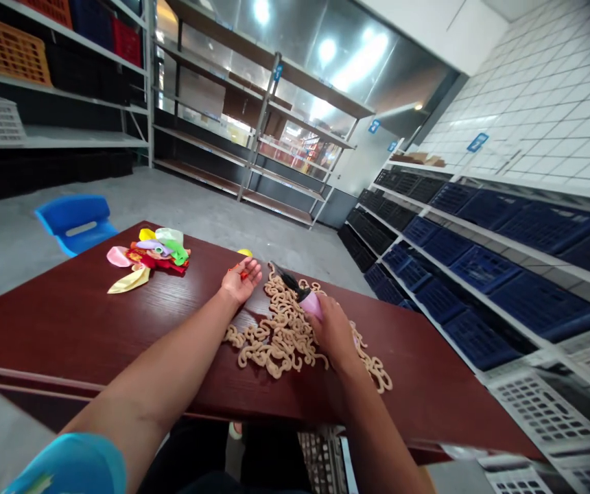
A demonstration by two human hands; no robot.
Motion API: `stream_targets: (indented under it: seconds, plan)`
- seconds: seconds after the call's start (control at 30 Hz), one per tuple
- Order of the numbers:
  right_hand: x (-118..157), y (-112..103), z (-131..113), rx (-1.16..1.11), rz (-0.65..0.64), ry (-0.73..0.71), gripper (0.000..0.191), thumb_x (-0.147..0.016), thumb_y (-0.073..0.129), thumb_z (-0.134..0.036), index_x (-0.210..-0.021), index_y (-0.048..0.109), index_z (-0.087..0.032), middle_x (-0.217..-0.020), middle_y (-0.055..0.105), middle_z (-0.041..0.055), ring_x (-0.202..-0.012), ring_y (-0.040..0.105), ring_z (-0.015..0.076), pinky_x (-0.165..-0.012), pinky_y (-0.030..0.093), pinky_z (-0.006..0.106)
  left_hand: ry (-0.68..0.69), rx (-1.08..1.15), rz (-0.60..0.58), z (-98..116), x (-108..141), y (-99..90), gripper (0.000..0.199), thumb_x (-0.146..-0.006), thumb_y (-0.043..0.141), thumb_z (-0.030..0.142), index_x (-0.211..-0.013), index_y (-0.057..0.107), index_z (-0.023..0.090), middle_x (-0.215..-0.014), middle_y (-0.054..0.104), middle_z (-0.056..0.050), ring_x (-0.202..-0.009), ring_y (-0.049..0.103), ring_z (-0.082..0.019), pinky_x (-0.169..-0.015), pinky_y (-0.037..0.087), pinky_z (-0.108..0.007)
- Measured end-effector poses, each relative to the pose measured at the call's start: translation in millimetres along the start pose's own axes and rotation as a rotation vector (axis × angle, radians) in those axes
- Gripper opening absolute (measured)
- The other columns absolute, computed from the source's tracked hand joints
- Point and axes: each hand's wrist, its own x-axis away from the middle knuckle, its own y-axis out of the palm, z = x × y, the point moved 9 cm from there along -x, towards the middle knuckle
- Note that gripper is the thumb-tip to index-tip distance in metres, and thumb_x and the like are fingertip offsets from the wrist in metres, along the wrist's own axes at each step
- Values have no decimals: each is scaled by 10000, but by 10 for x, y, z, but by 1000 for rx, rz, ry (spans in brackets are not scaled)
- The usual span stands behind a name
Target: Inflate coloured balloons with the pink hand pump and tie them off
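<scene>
My left hand (242,280) is turned palm up near the table's far edge, fingers stretched out. Something small and orange-red (244,275) shows at the palm; its kind is too small to make out. My right hand (335,331) is wrapped round the pink handle of a brush (311,302) with a black head. The brush head points away from me, over a spread heap of beige, curled, rope-like pieces (279,346) on the dark red table (89,322). My right hand and forearm hide part of the heap.
Limp, coloured balloon-like pieces (164,250) lie in a pile at the table's far left, by a blue chair (81,219). Something yellow (245,252) shows at the far edge. Metal shelves (254,147) stand behind; racks of dark blue crates (490,267) line the right.
</scene>
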Motion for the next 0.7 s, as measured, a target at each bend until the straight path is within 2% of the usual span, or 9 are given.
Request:
stream_targets:
  seconds: [0.1, 0.2, 0.33, 0.57, 0.7]
  plan:
    - [123, -61, -271, -24, -18, -139, 431, -780, 508, -276, -1194, 421, -193, -1127, 520, 104, -999, 483, 234, -846, 382, 366, -4, 73, 8, -8, 16, 25, 109, -805, 474, 137, -798, 583, 131, -779, 635, -83, -752, 624, -170, -691, 487, -334]
    - [160, -63, -377, -18, -43, -154, 415, -773, 518, -257, -1176, 441, -192, -1114, 524, 102, -982, 477, 235, -844, 380, 369, 2, 108, 2, -8, 49, 73, 148, -824, 436, 134, -768, 573, 122, -754, 630, -88, -736, 620, -168, -696, 493, -339]
    - [125, -30, -399, 7, -45, -130, 419, -772, 519, -255, -1179, 442, -193, -1116, 522, 104, -983, 472, 242, -840, 377, 374, 9, 94, -25, -11, 76, 111, 158, -831, 420, 127, -799, 575, 113, -739, 622, -88, -715, 614, -160, -680, 497, -324]
    - [63, 12, -397, 33, -45, -112, 441, -766, 537, -281, -1189, 438, -203, -1106, 527, 119, -978, 482, 250, -823, 377, 377, 17, 16, -163, -88, 115, 249, 72, -801, 492, 132, -798, 564, 124, -680, 585, -61, -657, 586, -152, -620, 486, -303]
    - [35, 34, -419, 22, -36, -110, 446, -765, 542, -297, -1188, 436, -203, -1100, 530, 115, -989, 480, 249, -827, 371, 370, 42, -3, -146, -103, 146, 286, 65, -784, 506, 90, -784, 553, 135, -662, 566, -44, -610, 561, -131, -599, 475, -281]
